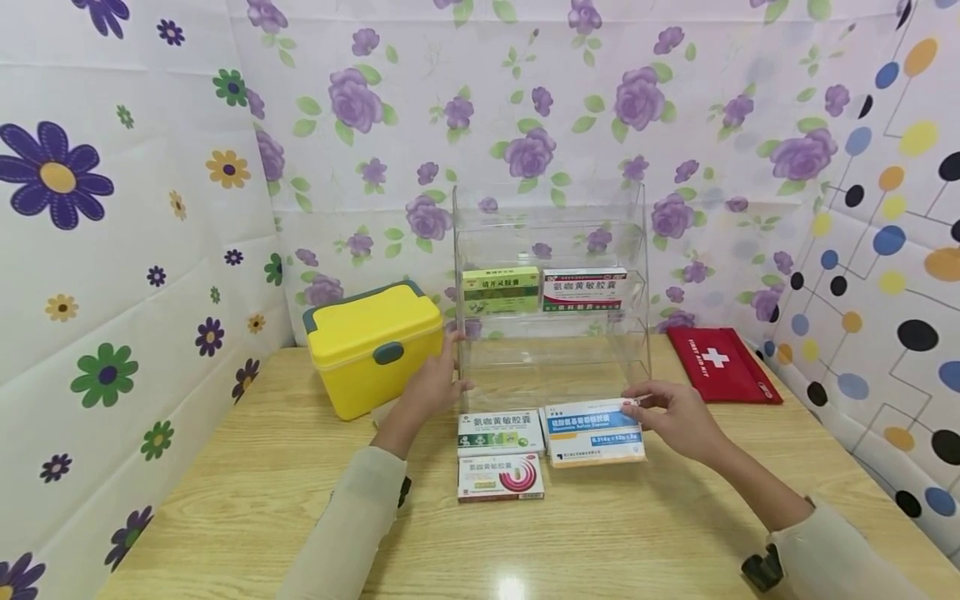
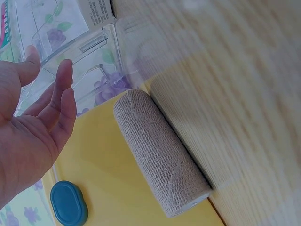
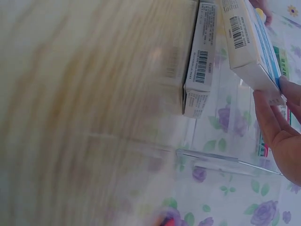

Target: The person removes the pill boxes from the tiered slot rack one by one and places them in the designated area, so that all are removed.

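In the head view my right hand (image 1: 681,419) pinches the right end of a blue-and-white medicine box (image 1: 595,435). The box is tilted at the lower front of a clear acrylic display rack (image 1: 551,367); in the right wrist view its barcoded edge (image 3: 238,33) shows. My left hand (image 1: 427,385) is at the rack's left side, with thumb and fingers spread apart in the left wrist view. Left of the held box are a white-and-green medicine box (image 1: 500,433) and, below it, a white box with pink rings (image 1: 501,477). A green box (image 1: 501,290) and a red-and-white box (image 1: 584,290) stand higher on the rack.
A yellow case (image 1: 375,342) with a teal latch stands left of the rack. A beige bandage roll (image 2: 160,153) lies against it, mostly hidden by my left arm in the head view. At the right lies a red first aid pouch (image 1: 722,364) on the wooden table (image 1: 247,500).
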A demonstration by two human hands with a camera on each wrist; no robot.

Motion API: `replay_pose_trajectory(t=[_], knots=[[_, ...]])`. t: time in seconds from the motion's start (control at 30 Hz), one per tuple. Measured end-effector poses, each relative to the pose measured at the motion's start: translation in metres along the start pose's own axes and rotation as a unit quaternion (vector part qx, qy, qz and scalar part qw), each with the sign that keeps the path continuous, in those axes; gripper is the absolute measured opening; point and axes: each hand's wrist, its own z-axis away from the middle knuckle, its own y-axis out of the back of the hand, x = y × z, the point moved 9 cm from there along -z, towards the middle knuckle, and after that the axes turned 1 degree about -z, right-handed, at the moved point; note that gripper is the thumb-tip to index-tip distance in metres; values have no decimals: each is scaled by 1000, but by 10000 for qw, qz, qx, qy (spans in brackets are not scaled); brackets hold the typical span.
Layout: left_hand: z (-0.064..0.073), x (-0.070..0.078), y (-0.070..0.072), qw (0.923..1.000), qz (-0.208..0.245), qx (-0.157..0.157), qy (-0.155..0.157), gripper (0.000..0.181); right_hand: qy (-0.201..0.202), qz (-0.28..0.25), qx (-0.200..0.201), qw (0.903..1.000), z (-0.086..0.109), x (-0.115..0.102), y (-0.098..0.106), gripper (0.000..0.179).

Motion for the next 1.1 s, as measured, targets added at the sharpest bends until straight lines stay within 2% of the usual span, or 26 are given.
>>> replay_pose_trajectory(t=[0.13,0.43,0.83,0.97,1.1], knots=[[0,-1,0,10000,12,32,11,82,3,-55,-137,9999,3,2,-3,20],[-1,1,1,10000,18,29,-45,82,-313,-85,-689,9971,13,5,-10,23],[-3,-1,-3,9998,-36,-144,122,83,-642,-286,-1422,9873,21,14,-20,27],[-1,-1,-2,9998,7,-101,146,83,-777,-306,-1663,9825,21,17,-24,25],[0,-1,-2,9999,-12,-57,122,83,-848,-199,-1729,9811,22,19,-25,25]])
